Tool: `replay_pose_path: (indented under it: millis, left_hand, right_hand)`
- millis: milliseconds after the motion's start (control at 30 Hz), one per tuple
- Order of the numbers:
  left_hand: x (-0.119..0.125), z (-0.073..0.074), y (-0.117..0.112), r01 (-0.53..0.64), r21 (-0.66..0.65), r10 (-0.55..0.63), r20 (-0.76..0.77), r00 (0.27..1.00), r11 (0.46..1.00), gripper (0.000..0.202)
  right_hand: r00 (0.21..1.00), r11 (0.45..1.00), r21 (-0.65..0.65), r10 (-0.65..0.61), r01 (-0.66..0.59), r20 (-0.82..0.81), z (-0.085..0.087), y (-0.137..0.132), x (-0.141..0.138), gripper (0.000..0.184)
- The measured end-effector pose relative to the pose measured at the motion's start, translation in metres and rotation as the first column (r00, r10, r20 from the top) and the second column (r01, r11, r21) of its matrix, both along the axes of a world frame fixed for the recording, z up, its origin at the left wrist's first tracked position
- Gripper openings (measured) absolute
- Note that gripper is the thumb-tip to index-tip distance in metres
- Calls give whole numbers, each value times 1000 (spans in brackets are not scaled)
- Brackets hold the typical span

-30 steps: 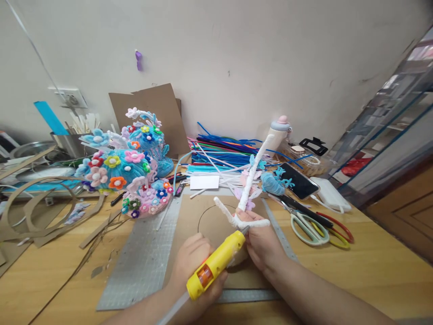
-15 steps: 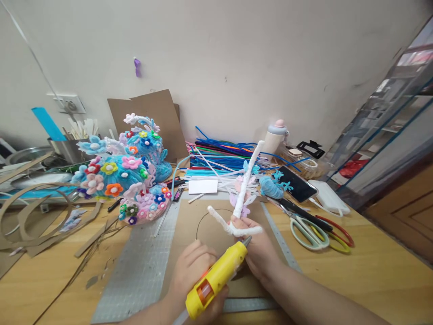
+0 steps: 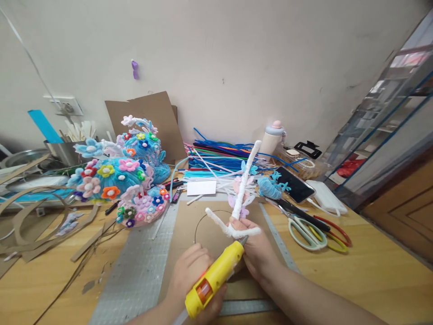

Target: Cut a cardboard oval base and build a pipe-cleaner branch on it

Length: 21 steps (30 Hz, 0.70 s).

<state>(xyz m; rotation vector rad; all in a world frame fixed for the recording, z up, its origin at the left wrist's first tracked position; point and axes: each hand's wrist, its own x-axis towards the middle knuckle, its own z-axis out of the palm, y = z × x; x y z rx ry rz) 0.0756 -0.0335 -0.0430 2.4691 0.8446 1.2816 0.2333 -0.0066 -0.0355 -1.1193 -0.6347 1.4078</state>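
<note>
My left hand [image 3: 189, 275] grips a yellow hot glue gun [image 3: 214, 277], whose nozzle points up at the joint of a white fuzzy branched stem [image 3: 242, 189]. My right hand [image 3: 259, 255] pinches that stem at its fork, holding it upright above a brown cardboard sheet [image 3: 206, 216] with a drawn circle. Small pink and blue pipe-cleaner flowers [image 3: 241, 180] cling to the stem. The nozzle tip touches or nearly touches the fork by my right fingers.
A blue pipe-cleaner sculpture covered in coloured flowers [image 3: 125, 176] stands at the left. A pile of pipe cleaners [image 3: 219, 158] lies behind. Scissors [image 3: 309, 228], a phone [image 3: 296, 183], a metal ruler [image 3: 275, 234], a grey cutting mat [image 3: 142, 262] and cardboard strips [image 3: 43, 216] lie on the wooden table.
The view shifted slightly; both hands with the glue gun and white stem drifted a little left and down. The grips are unchanged.
</note>
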Motion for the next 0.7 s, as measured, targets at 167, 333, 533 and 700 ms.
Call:
replay_pose_path:
  millis: [167,333,533,700]
  left_hand:
    - [1,2,0,1,35,-1,9,1000,999,14]
    - [2,3,0,-19,29,19,10,1000,999,23]
    - [2,2,-1,-43,15,43,-4,999,999,23]
    - [2,1,-1,-52,13,53,-23,998,999,24]
  right_hand:
    - [998,1000,0,-5,5,-59,-3,1,1,37]
    - [999,1000,0,8,-8,-53,-4,0,1,37]
    - [997,1000,-3,-7,7,-73,-6,1,2,36]
    - [995,1000,12,13,-12,-97,-10,2,8,31]
